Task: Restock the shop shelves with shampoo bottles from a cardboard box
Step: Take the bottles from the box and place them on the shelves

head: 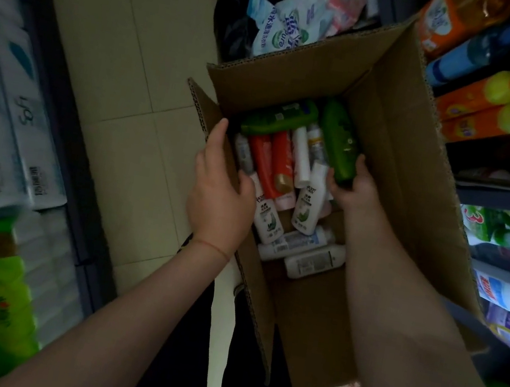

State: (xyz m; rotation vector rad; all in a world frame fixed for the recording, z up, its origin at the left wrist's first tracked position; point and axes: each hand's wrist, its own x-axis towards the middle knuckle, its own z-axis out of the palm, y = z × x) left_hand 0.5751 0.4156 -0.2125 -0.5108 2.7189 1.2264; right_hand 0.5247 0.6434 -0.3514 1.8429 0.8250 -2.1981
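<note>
Shampoo bottles [265, 161]: two green, two red; right fingers [360, 164] grasp green bottle [337, 139], left fingers [220, 132] clasp box wall [203, 106].

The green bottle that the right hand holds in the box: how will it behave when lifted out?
The green bottle looks like rigid plastic, so it should probably keep its shape. Its glossy surface may be slippery, and the right hand grips only one end, so it might tilt. Being rounded, it would likely roll if laid down.
</note>
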